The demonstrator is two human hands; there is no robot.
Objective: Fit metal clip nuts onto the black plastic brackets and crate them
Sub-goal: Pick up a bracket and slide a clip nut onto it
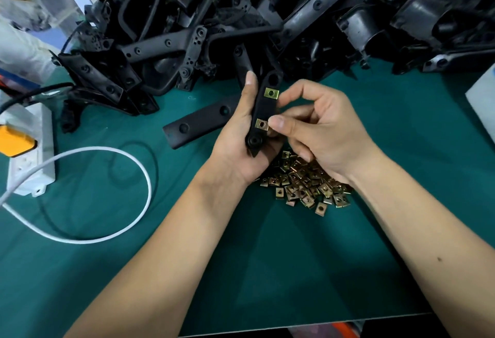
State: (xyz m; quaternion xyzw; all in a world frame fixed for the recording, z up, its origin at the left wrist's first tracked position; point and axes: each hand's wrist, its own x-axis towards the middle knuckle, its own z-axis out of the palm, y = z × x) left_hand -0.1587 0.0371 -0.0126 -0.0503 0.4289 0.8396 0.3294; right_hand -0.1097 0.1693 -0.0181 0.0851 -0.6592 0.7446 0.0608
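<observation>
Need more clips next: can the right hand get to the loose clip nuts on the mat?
Probably yes. The right hand sits directly above the clip nuts, nothing between, though its fingers are busy pressing a clip onto the bracket.

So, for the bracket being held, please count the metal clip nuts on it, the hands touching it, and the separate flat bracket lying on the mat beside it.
Clip nuts on the held bracket: 2, upper clip nut and lower clip nut
Hands: 2, left hand and right hand
Flat bracket on the mat: 1
Total: 5
</observation>
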